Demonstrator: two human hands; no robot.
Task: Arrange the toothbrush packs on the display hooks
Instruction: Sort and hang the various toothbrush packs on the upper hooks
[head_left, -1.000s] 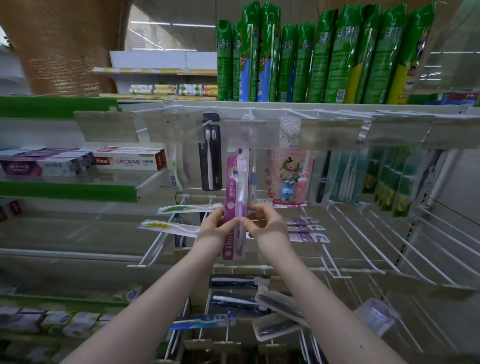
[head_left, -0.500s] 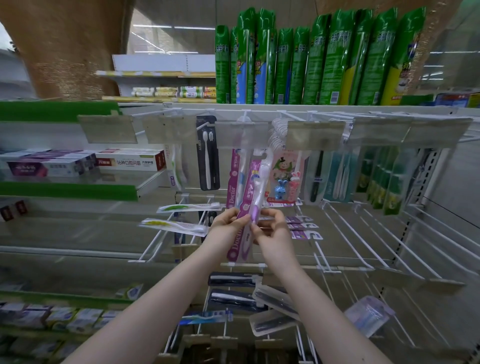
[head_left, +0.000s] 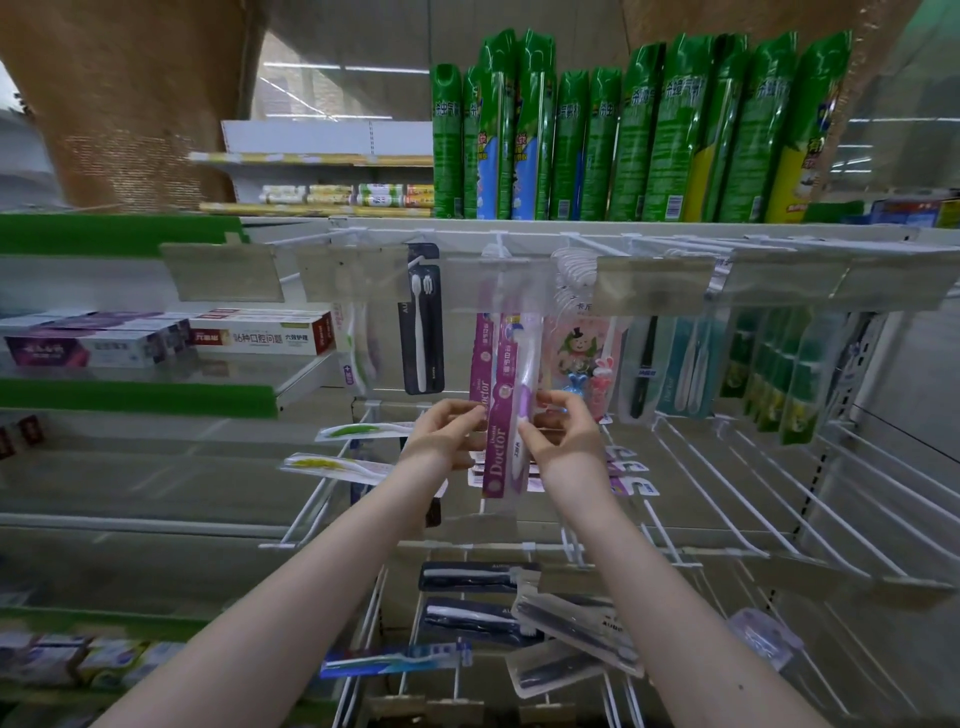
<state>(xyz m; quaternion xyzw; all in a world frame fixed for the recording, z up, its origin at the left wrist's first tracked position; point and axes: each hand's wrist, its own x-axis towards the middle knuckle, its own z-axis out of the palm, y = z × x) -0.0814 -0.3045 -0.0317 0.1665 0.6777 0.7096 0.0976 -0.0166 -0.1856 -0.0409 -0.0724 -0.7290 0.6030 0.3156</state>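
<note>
Setting: shop aisle with a white wire display rack (head_left: 753, 499), a top shelf (head_left: 571, 227) above it and side shelving to the left
Green spray cans (head_left: 649, 135): roughly a dozen standing in a row on the top shelf; exact count unclear where they overlap
Toothpaste boxes (head_left: 260, 336): several lying flat on the left shelf, white and purple ones, too overlapped to count
Hands: two, both bare, raised in front of the rack
Purple toothbrush pack (head_left: 503, 415): one, long and narrow, magenta card printed "Doctor" in white down its length, clear blister with a white and lilac brush; held upright, its top reaching up behind the blurred price-tag strip, so whether it sits on a hook cannot be told
Second purple pack (head_left: 481, 364): one, same design, hanging just behind and left of the held one
Left hand (head_left: 447, 434): fingers closed on the pack's left edge
Right hand (head_left: 563, 431): thumb and fingertips pinching the pack's right edge
Black twin-brush pack (head_left: 423, 332): one, hanging left of the purple packs
Cartoon children's pack (head_left: 584, 358): one visible at front, pink, hanging to the right
Dark packs (head_left: 478, 577): about four lying on the lower hooks, two of them tilted
</note>
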